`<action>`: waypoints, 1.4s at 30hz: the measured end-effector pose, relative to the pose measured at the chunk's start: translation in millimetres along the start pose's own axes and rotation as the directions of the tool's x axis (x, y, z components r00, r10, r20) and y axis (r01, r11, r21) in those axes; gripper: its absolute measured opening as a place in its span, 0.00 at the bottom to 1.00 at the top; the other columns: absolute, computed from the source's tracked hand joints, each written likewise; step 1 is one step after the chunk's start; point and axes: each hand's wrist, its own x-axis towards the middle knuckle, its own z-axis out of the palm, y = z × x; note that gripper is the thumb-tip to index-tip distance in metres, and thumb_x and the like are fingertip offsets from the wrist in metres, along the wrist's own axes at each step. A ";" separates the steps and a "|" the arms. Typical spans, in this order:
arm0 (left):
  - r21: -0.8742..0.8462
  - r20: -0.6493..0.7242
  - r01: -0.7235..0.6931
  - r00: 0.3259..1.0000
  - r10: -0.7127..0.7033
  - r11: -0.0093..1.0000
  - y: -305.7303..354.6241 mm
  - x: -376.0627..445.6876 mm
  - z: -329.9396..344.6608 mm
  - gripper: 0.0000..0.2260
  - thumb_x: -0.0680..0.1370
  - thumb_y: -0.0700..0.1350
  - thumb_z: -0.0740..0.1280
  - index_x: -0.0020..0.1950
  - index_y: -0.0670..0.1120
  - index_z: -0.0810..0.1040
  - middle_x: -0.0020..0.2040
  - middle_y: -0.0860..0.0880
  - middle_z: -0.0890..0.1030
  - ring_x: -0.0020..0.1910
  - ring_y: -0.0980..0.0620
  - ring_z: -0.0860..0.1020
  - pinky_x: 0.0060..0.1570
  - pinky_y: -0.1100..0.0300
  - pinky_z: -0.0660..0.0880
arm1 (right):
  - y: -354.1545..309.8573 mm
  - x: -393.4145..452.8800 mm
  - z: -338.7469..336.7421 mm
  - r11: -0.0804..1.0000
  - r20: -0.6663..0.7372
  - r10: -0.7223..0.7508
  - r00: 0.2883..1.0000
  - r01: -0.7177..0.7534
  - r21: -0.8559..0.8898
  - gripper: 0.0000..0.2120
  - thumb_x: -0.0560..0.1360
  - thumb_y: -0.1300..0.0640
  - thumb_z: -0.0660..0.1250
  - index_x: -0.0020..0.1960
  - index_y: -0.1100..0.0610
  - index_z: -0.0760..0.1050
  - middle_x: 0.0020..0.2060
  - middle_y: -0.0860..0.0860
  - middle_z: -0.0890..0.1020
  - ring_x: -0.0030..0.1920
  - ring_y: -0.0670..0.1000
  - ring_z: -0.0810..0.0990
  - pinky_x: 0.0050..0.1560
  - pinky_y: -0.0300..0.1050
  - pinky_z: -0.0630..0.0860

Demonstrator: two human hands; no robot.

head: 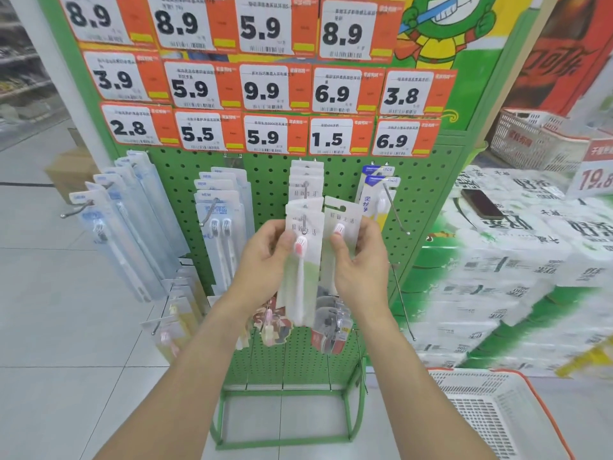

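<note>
Toothbrush pack [300, 280], centre of the frame, pinched at its left edge by the left hand [262, 260], thumb on its front. Just right of it, the right hand [363, 260] grips a second pack [348, 215], fingers curled behind it. Behind both, a green pegboard [272, 180] hung with more packs. Price tags [265, 91] fill the upper frame.

Toothbrush pack [343, 215] partly behind right hand [361, 270], blurred print on price tags [265, 91]
</note>
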 end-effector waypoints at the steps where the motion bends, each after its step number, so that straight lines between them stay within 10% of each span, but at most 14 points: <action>1: 0.007 -0.005 -0.004 1.000 0.004 1.000 -0.1 0.6 -1.8 0.09 0.85 0.46 0.60 0.62 0.48 0.77 0.56 0.54 0.83 0.55 0.61 0.81 0.54 0.67 0.75 | 0.8 3.5 1.4 1.000 0.016 0.006 1.000 -0.006 0.010 0.11 0.81 0.57 0.67 0.63 0.53 0.73 0.55 0.44 0.82 0.57 0.46 0.80 0.62 0.51 0.77; 7: 0.035 -0.006 -0.021 1.000 0.022 0.999 0.9 1.7 -10.2 0.09 0.84 0.46 0.61 0.61 0.46 0.77 0.53 0.54 0.83 0.50 0.64 0.80 0.50 0.71 0.74 | -3.4 23.0 4.1 0.998 0.150 -0.048 0.987 0.040 0.052 0.10 0.80 0.58 0.69 0.61 0.54 0.73 0.53 0.43 0.82 0.54 0.41 0.81 0.55 0.36 0.77; 26: 0.062 0.010 -0.017 1.000 0.016 0.998 3.0 5.7 -17.9 0.08 0.85 0.45 0.60 0.59 0.48 0.77 0.53 0.54 0.82 0.46 0.68 0.79 0.46 0.74 0.72 | -1.3 47.6 -3.7 0.995 0.424 -0.100 0.900 0.087 0.050 0.20 0.82 0.57 0.67 0.73 0.52 0.71 0.66 0.43 0.79 0.68 0.44 0.76 0.70 0.56 0.72; 31: 0.055 0.013 -0.006 1.000 0.005 0.998 2.4 6.3 -17.2 0.08 0.85 0.45 0.60 0.60 0.47 0.77 0.54 0.54 0.83 0.47 0.68 0.79 0.46 0.74 0.72 | -5.1 48.3 -12.6 0.956 0.482 -0.050 0.875 -0.097 0.276 0.18 0.84 0.60 0.59 0.73 0.56 0.72 0.68 0.49 0.79 0.69 0.48 0.76 0.68 0.45 0.74; 42: 0.030 0.009 0.005 1.000 -0.005 1.000 -2.0 7.7 -15.8 0.09 0.84 0.49 0.60 0.58 0.51 0.78 0.54 0.52 0.85 0.55 0.50 0.82 0.59 0.50 0.78 | -13.8 59.8 0.9 0.963 0.211 -0.076 0.975 0.017 0.269 0.09 0.82 0.66 0.63 0.59 0.64 0.79 0.48 0.50 0.85 0.48 0.41 0.84 0.46 0.33 0.78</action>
